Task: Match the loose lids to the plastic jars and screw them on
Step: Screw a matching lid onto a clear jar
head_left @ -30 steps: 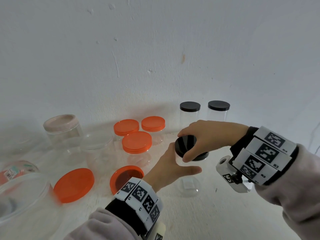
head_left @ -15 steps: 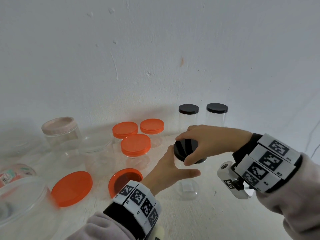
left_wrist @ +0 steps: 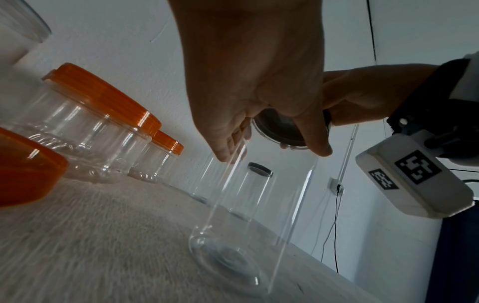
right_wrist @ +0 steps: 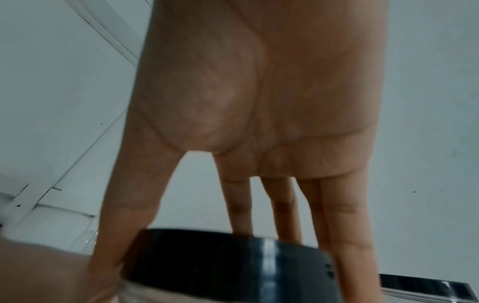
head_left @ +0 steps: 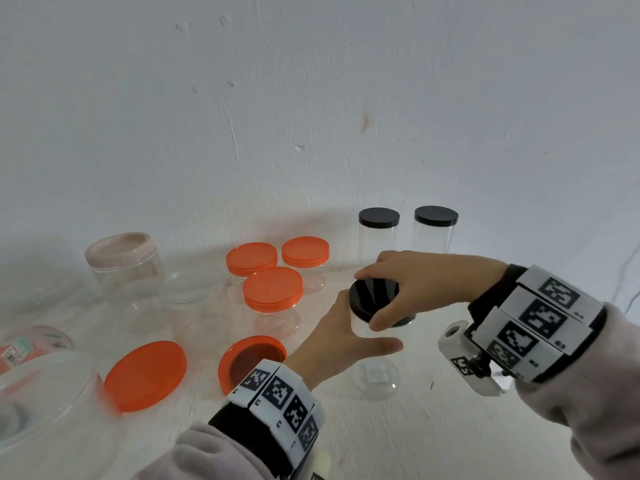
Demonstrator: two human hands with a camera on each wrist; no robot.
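A tall clear plastic jar (head_left: 377, 375) (left_wrist: 249, 215) stands upright on the white table. My left hand (head_left: 346, 337) (left_wrist: 259, 123) grips its upper body, thumb in front and fingers behind. A black lid (head_left: 372, 296) (right_wrist: 228, 260) sits on the jar's mouth. My right hand (head_left: 412, 289) (right_wrist: 259, 164) holds that lid from above, thumb on the near rim and fingers over the far rim. Whether the lid is fully seated on the threads I cannot tell.
Two capped black-lid jars (head_left: 379, 233) (head_left: 434, 230) stand by the wall. Three orange-lid jars (head_left: 272, 289) cluster at centre. Two loose orange lids (head_left: 145, 374) (head_left: 252, 358) lie at front left. A pink-lidded jar (head_left: 124, 265) and open clear tubs (head_left: 45, 417) are on the left.
My right hand has turned slightly on the black lid, and the thumb has shifted along the near rim. The left hand keeps its hold on the jar.
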